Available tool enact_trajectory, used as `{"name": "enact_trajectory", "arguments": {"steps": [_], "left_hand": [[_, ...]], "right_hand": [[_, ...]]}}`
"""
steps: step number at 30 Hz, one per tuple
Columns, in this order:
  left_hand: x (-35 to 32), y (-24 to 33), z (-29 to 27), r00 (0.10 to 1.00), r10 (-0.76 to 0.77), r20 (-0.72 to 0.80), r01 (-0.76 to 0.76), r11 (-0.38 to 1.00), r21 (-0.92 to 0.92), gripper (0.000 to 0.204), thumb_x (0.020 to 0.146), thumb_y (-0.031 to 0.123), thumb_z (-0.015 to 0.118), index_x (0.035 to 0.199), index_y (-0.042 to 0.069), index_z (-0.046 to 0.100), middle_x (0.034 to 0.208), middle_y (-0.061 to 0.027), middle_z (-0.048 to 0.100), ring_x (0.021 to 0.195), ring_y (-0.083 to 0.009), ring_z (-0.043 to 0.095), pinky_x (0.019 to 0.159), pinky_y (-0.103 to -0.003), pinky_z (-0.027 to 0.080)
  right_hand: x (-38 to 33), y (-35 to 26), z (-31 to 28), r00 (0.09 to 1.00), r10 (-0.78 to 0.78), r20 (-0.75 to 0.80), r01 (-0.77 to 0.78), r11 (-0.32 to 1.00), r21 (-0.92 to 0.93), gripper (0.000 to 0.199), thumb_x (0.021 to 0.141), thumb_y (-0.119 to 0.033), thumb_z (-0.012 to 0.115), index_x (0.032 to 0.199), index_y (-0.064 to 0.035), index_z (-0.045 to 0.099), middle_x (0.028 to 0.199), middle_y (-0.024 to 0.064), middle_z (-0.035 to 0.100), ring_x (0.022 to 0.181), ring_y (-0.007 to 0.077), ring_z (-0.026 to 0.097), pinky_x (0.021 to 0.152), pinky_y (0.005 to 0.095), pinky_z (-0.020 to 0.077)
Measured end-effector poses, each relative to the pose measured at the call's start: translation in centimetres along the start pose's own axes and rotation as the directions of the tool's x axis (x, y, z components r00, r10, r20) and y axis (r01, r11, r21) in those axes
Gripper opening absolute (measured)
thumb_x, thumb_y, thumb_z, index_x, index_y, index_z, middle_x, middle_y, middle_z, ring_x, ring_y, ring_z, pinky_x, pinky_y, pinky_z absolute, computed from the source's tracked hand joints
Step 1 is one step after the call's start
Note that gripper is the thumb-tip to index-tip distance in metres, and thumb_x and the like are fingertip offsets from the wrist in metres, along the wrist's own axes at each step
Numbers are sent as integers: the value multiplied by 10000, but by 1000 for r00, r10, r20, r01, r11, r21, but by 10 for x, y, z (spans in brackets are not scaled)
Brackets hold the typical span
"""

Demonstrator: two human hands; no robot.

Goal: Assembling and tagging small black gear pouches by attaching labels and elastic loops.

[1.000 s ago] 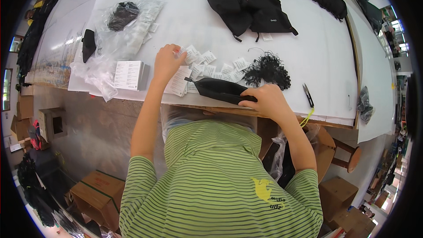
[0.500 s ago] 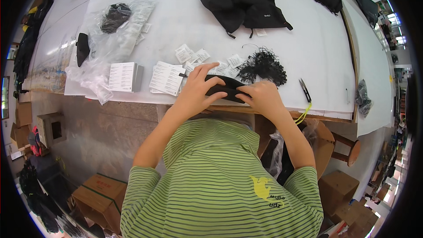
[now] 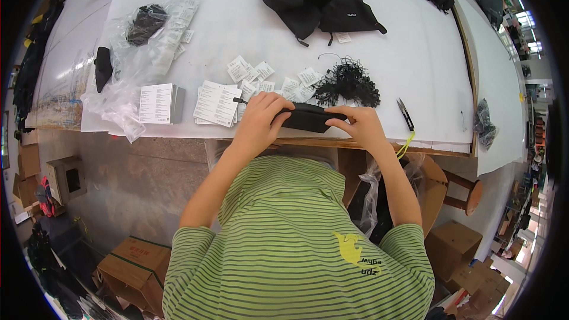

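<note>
A small black fabric pouch is held level at the table's front edge, with a narrow black tab sticking out past its left end. My left hand grips the left end, fingers over the top and thumb at the front. At the other end, my right hand pinches the pouch between thumb and fingers. Left of the hands lies a fanned stack of white printed cards. Loose white labels are scattered just behind them. A tangled heap of black cords sits behind my right hand.
Thread snips with a yellow-green cord lie to the right. Further left are a white card block, crumpled clear plastic bags and another black pouch. Black bags rest at the back. A wooden stool stands below the table's right side.
My left fingers, raised and spread before, have come down around the pouch. The pouch now looks straighter and fuller between both hands. The whole view has shifted slightly.
</note>
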State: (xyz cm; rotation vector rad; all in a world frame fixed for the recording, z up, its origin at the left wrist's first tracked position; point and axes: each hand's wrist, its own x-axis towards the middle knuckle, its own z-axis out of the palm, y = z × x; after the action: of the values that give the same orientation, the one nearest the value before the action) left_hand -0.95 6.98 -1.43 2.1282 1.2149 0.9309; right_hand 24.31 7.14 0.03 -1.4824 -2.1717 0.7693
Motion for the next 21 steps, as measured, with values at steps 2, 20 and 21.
{"name": "enact_trajectory", "arguments": {"steps": [2,20,21], "left_hand": [[-1,0,2,1000,-2,-4,2,1000,-4,143,780,43,646,917,71,613,914,-49,592,909,-252,527,817,-350,392],[17,32,53,987,117,109,-127,988,92,181,798,122,632,973,159,664,1254,-93,492,1164,-284,438,989,-428,273],[17,31,54,986,125,108,-136,986,102,175,797,122,633,963,160,669,1261,-91,489,1172,-284,433,988,-425,276]], "right_hand": [[0,0,0,999,45,19,-45,998,40,245,742,-293,740,939,-149,718,621,73,608,453,184,453,469,288,378],[-22,12,16,985,157,-75,-150,984,94,428,693,-316,794,1047,-121,653,484,34,394,421,119,344,432,273,315],[-22,11,18,987,135,-85,-127,988,93,412,699,-296,789,1041,-113,650,495,44,431,422,123,375,438,266,334]]}}
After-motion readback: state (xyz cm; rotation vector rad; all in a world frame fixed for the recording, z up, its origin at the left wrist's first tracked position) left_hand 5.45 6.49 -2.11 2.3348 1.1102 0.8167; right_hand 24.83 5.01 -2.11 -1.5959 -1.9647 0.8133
